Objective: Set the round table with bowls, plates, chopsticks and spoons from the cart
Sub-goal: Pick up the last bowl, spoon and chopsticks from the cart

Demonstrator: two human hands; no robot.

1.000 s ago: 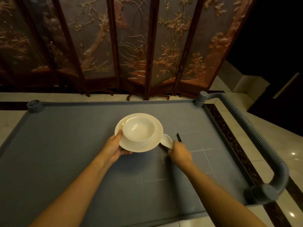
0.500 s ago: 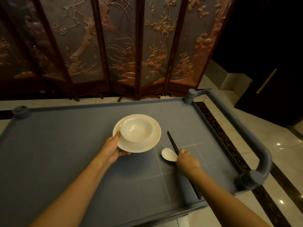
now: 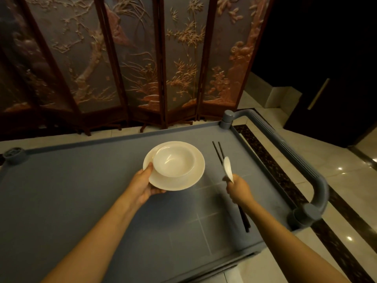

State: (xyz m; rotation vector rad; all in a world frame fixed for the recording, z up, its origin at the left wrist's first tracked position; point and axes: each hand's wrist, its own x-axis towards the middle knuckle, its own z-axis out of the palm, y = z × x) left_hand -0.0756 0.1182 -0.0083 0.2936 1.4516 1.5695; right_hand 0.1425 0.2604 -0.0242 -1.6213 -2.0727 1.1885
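A white bowl (image 3: 173, 161) sits on a white plate (image 3: 184, 181), both lifted a little above the grey cart top (image 3: 81, 190). My left hand (image 3: 143, 185) grips the plate's near-left rim, thumb on top. My right hand (image 3: 237, 188) holds a white spoon (image 3: 228, 168) and a pair of black chopsticks (image 3: 218, 153) together. The spoon's bowl points up and away. The chopsticks stick out beyond the hand at both ends, their tips toward the cart's far right corner.
The cart has a raised rim and a thick grey push handle (image 3: 302, 160) along its right side. A carved wooden folding screen (image 3: 142, 58) stands behind the cart. Polished tile floor (image 3: 350, 180) lies to the right, beside a dark door (image 3: 326, 68).
My right hand has picked the spoon and chopsticks up off the cart and moved right. My left hand has raised the plate with the bowl slightly.
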